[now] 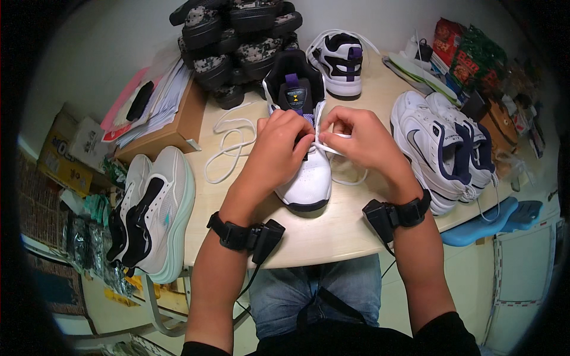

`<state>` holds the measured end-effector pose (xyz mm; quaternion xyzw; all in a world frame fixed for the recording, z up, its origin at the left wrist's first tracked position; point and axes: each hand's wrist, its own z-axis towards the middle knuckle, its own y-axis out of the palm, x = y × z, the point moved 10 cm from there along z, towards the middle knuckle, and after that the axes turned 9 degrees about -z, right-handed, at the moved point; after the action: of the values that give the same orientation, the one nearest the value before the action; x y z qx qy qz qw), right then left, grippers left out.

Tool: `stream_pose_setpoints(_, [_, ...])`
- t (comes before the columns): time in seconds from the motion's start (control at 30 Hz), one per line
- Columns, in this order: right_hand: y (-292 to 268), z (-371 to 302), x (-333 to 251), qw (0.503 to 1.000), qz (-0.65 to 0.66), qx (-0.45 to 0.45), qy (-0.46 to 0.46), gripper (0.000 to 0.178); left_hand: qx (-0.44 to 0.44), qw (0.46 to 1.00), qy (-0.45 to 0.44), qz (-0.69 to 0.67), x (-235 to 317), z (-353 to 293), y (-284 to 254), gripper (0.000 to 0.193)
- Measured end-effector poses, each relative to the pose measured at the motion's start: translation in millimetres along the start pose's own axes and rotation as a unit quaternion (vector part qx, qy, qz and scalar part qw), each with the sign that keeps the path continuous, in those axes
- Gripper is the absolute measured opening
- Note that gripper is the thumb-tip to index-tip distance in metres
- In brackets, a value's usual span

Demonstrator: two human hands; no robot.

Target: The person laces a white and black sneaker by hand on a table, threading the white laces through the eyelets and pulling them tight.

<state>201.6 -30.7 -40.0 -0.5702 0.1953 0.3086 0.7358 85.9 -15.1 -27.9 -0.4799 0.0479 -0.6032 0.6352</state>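
Note:
A white high-top sneaker (306, 184) with a black collar and purple tab stands on the table, toe toward me. My left hand (276, 145) is closed over its left eyelets, thumb and forefinger pinched together at the lacing; what exactly they grip is partly hidden. On the other side, my right hand (362, 136) pinches a white shoelace (329, 149) between thumb and forefinger, just above the vamp. One long lace end lies in loose loops on the table to the left. Another curls beside the shoe under my right hand.
Behind stands the matching sneaker (343, 65), near a stack of black camouflage shoes (237, 41). White running shoes (166, 219) sit at the left edge, white-and-navy sneakers (433, 148) at the right. A cardboard box (184, 121) holds papers. Blue insoles (481, 225) overhang the right edge.

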Motion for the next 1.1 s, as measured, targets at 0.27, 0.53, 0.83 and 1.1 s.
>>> stream_pose_setpoints(0.27, [6,2,4,0.995,0.099,0.028,-0.014,0.025,0.083,0.994,0.018,-0.068,-3,1,-23,0.008])
stream_pose_setpoints(0.53, [12,6,13,0.985,0.169,-0.005,-0.027,0.034,0.302,0.718,-0.131,-0.613,-78,-16,-65,0.011])
stream_pose_setpoints(0.83, [15,8,7,0.984,0.176,-0.016,-0.028,0.035,0.439,0.858,-0.198,-0.178,-124,-66,-158,0.029])
stream_pose_setpoints(1.1, [17,8,11,0.981,0.188,-0.018,-0.038,0.035,0.023,0.998,-0.021,-0.047,-16,-4,-34,0.02])
